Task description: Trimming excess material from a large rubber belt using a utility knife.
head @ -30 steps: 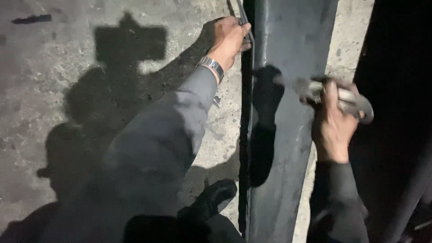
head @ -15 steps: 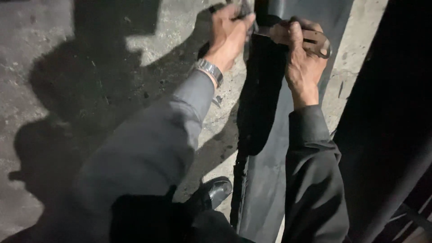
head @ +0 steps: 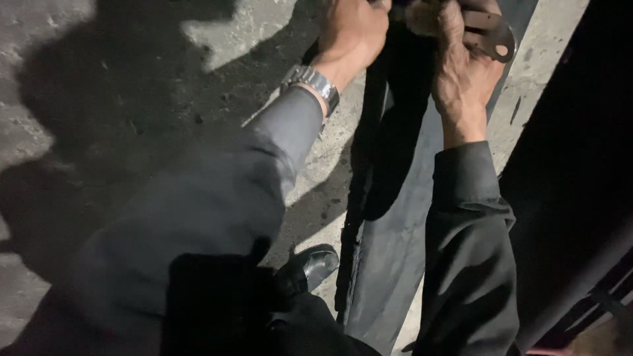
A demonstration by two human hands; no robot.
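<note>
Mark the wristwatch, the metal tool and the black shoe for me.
wristwatch (head: 315, 82), head view, on its metal band.
metal tool (head: 493, 34), head view, on its flat grey blade by the right hand.
black shoe (head: 311, 267), head view, on its shiny toe.

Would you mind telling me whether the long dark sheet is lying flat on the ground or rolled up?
Lying flat: the dark sheet runs spread out along the concrete floor. Its far end, under both hands, is cropped, so cannot tell there.

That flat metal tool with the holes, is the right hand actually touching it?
Touching. The head view shows the right hand wrapped around the flat metal tool, fingers closed over it.
</note>
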